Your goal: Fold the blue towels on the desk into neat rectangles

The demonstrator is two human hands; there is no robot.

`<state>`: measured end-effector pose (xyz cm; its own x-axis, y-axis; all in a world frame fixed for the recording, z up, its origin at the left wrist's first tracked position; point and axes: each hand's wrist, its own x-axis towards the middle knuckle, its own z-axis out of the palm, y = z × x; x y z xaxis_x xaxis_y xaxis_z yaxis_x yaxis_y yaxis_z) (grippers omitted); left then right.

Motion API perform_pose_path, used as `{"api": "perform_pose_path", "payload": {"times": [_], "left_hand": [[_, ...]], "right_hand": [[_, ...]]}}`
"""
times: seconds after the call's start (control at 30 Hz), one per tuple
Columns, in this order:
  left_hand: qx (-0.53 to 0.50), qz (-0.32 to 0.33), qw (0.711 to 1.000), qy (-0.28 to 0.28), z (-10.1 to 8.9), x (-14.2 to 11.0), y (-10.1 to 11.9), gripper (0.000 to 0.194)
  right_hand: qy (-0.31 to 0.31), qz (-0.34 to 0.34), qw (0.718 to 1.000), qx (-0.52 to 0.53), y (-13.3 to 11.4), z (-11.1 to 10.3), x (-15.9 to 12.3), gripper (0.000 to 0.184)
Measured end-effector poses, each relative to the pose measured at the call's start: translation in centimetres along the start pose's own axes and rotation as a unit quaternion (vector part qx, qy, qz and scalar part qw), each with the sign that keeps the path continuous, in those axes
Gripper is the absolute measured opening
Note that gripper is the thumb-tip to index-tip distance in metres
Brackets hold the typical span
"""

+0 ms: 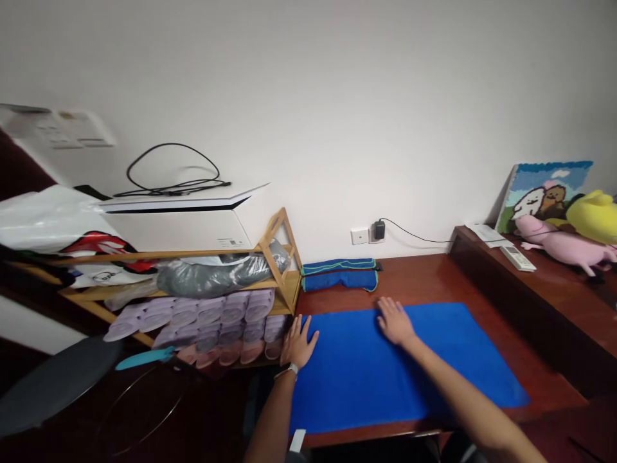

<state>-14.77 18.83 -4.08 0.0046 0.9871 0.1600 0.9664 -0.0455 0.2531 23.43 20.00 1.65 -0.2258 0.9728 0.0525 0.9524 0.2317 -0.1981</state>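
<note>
Head view: blue cloth (357,379), far edge at both hands (299,347) (396,323)

I can't read any words: the print (230,243) on the white box (178,230), left, is too tiny.

Blurry wall panel (85,130) (far left)

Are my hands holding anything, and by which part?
Nothing held: the left hand lies open at the left edge of the blue cloth, the right hand at its far edge.
</note>
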Motion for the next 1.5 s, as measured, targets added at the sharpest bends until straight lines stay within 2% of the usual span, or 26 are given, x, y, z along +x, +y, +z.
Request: {"api": "perform_pose_path", "payload": {"times": [0.1, 0.17, 0.23, 0.27, 0.33, 0.4, 0.47, 0.57, 0.67, 0.73, 0.8, 0.9, 1.0, 1.1, 1.17, 1.23, 1.33, 1.4, 1.5], "left_hand": [[0.004, -0.005, 1.0, -0.005, 0.0, -0.1, 0.1, 0.066], [0.009, -0.005, 1.0, -0.005, 0.0, -0.1, 0.1, 0.066], [0.012, -0.007, 1.0, -0.002, 0.1, -0.1, 0.0, 0.066], [0.013, -0.007, 1.0, 0.0, 0.2, -0.1, 0.0, 0.066], [0.014, -0.005, 1.0, 0.003, 0.2, -0.1, -0.1, 0.066], [0.013, -0.001, 1.0, 0.004, 0.3, -0.1, -0.3, 0.067], [0.013, 0.004, 1.0, 0.004, 0.3, -0.1, -0.4, 0.068], [0.019, 0.007, 1.0, 0.007, 0.4, 0.1, -0.6, 0.068], [0.026, 0.016, 0.999, 0.017, 0.6, 0.3, -0.9, 0.068], [0.034, 0.023, 0.999, 0.024, 0.7, 0.5, -1.0, 0.067], [0.043, 0.027, 0.998, 0.025, 0.6, 0.6, -1.2, 0.067], [0.052, 0.027, 0.998, 0.012, 0.5, 0.8, -1.2, 0.068], [0.044, 0.019, 0.999, -0.005, 0.1, 1.1, -0.8, 0.068], [0.0, 0.005, 1.0, -0.017, -0.9, 1.3, -0.4, 0.067], [-0.046, -0.002, 0.999, 0.006, -2.0, 1.1, -0.4, 0.063], [-0.082, 0.002, 0.995, 0.053, -3.3, 0.2, -0.6, 0.058], [-0.082, 0.037, 0.992, 0.091, -4.6, -2.6, -0.8, 0.051], [-0.054, 0.08, 0.992, 0.076, -4.8, -5.2, -0.3, 0.05], [-0.003, 0.139, 0.989, 0.044, -4.2, -8.8, 1.0, 0.053]], "right_hand": [[-0.022, -0.096, 0.992, 0.073, -9.7, 2.5, 1.1, 0.067], [-0.037, -0.116, 0.987, 0.105, -13.9, 3.8, 1.5, 0.068], [-0.048, -0.121, 0.984, 0.122, -15.8, 4.6, 1.9, 0.068], [-0.051, -0.122, 0.983, 0.126, -16.0, 4.9, 2.1, 0.068], [-0.047, -0.119, 0.984, 0.125, -14.7, 5.0, 2.1, 0.069], [-0.041, -0.099, 0.988, 0.112, -11.4, 4.7, 1.6, 0.068], [-0.036, -0.056, 0.994, 0.089, -6.1, 4.1, 0.4, 0.068], [-0.029, 0.034, 0.998, 0.04, 4.6, 3.0, -2.4, 0.071], [-0.033, 0.161, 0.986, -0.016, 15.5, 2.0, -5.5, 0.075], [-0.024, 0.222, 0.974, -0.038, 20.8, 1.6, -7.2, 0.077], [-0.011, 0.247, 0.968, -0.043, 23.7, 1.5, -8.1, 0.078], [-0.002, 0.253, 0.967, -0.036, 24.7, 1.8, -8.3, 0.078], [-0.016, 0.259, 0.965, -0.027, 24.2, 1.3, -7.8, 0.077], [-0.046, 0.27, 0.962, -0.01, 23.4, -0.1, -7.4, 0.075], [-0.036, 0.264, 0.964, -0.002, 22.3, -1.1, -7.6, 0.075], [0.011, 0.239, 0.971, 0.001, 19.8, -1.7, -8.3, 0.074], [0.07, 0.168, 0.983, 0.022, 13.3, -1.3, -10.1, 0.071], [0.074, 0.106, 0.99, 0.053, 7.3, -0.4, -11.3, 0.07], [0.049, 0.007, 0.994, 0.098, -2.6, 1.1, -12.3, 0.068]]}}
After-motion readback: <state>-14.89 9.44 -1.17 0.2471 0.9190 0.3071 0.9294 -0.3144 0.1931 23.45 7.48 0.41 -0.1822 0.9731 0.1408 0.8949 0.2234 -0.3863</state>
